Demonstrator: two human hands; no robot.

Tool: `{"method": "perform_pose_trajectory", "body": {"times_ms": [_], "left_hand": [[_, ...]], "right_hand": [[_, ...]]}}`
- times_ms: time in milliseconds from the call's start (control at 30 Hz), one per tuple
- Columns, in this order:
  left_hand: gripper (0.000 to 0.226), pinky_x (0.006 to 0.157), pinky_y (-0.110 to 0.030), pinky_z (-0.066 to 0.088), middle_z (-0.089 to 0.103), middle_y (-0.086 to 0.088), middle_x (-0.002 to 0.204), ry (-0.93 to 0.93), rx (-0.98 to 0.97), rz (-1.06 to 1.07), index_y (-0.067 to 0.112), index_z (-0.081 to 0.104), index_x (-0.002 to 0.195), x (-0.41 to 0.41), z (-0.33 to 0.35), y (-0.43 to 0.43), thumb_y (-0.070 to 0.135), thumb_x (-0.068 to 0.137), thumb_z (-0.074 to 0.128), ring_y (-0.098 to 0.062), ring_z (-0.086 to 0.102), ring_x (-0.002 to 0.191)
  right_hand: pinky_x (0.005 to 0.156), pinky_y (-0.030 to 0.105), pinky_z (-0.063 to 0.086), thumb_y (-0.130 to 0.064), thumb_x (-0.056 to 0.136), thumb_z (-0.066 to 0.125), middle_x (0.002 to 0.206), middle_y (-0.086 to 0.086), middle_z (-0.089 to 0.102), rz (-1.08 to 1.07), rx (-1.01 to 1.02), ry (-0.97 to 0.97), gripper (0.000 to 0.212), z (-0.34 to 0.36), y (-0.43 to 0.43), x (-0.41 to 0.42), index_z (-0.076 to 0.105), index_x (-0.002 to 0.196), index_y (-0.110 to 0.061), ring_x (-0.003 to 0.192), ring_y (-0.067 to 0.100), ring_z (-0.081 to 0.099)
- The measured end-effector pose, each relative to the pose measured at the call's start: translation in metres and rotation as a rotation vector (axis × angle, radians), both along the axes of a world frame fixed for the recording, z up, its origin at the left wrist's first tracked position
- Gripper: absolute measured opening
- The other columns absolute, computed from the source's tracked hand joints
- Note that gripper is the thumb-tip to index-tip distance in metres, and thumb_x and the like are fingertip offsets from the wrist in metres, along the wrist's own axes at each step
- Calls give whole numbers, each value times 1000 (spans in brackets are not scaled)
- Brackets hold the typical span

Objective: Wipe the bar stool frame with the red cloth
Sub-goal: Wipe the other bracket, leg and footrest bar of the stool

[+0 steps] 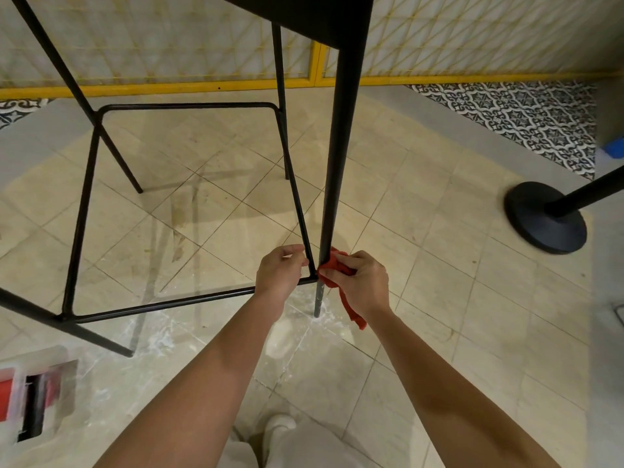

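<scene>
A black metal bar stool frame [189,106] stands on the tiled floor, with a square footrest ring and thin legs. Its near right leg [337,163] runs down to the floor in front of me. My right hand [361,282] holds a red cloth [337,265] wrapped against that leg where the footrest bar joins it; a tail of cloth hangs below my wrist. My left hand [280,271] grips the footrest bar at the same corner, just left of the leg. The stool seat is mostly out of view at the top.
A black round stanchion base [540,224] with its post stands at the right. A yellow-framed lattice panel [169,86] runs along the back. A red and white object [37,396] lies at the lower left. My white shoe [280,423] is below. White dust marks the floor by the leg.
</scene>
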State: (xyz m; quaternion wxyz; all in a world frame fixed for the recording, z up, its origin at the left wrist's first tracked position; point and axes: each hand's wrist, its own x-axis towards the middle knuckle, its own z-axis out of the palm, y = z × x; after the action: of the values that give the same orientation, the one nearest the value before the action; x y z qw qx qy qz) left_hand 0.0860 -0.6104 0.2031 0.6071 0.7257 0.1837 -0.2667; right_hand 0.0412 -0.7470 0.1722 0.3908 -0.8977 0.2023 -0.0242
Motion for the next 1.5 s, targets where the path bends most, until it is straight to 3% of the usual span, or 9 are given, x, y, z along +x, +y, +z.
{"method": "perform_pose_trajectory", "body": {"times_ms": [167,400,600,867,1033,1167,1300,1400,1500], "left_hand": [[26,75,-24,49,66,1,105,-16,-12,-9,22,61,114,-3,2,-5,19,94,45,-16,59,90],[28,80,-27,48,65,-4,108,-6,-18,-62,19,63,116,-9,8,-10,14,90,53,-8,59,82],[24,76,-26,46,67,1,105,-35,-31,-57,21,62,114,-12,14,-6,18,92,51,-13,59,88],[17,74,-24,45,65,3,111,-11,-62,-59,32,63,94,-18,9,7,18,89,56,-11,58,87],[22,73,-25,46,65,2,108,-17,-45,-51,27,61,106,-23,1,1,16,90,52,-11,58,85],[26,75,-26,47,62,1,100,3,-19,3,23,62,112,-25,-10,-1,14,88,55,-10,57,79],[31,88,-33,50,62,4,96,3,8,-8,23,59,117,-31,-20,-7,13,88,56,-14,60,88],[31,97,-40,48,62,9,103,-80,40,-21,29,59,111,-31,-23,-12,12,86,58,-15,60,102],[29,98,-38,48,61,20,101,-143,44,-56,34,57,107,-28,-27,-17,14,87,60,-9,60,103]], "right_hand": [[65,20,47,-29,73,77,81,-4,58,7,175,-114,36,10,0,5,70,108,-25,71,9,54],[68,30,46,-41,79,68,82,-2,56,116,-67,70,29,2,-5,3,71,105,-30,74,16,53],[71,27,49,-36,77,72,81,-4,55,-32,257,-86,37,8,-2,-1,67,113,-29,76,16,56],[68,22,39,-38,85,63,91,-2,56,4,114,116,37,-17,3,-2,61,121,-33,80,14,51],[60,18,44,-37,87,62,98,0,65,-356,353,139,35,-35,-3,-22,61,121,-27,75,13,59],[81,40,56,-33,85,65,99,0,65,-654,609,118,38,-47,-7,-40,60,122,-24,83,20,63],[71,29,55,-34,87,63,95,-2,63,-456,576,146,36,-53,4,-38,60,122,-27,75,15,60],[83,42,55,-34,84,65,101,3,67,-351,623,74,32,-61,15,-25,64,116,-33,87,21,66],[89,39,52,-25,86,65,100,5,65,-306,650,48,31,-74,19,-18,64,116,-33,91,23,66]]}}
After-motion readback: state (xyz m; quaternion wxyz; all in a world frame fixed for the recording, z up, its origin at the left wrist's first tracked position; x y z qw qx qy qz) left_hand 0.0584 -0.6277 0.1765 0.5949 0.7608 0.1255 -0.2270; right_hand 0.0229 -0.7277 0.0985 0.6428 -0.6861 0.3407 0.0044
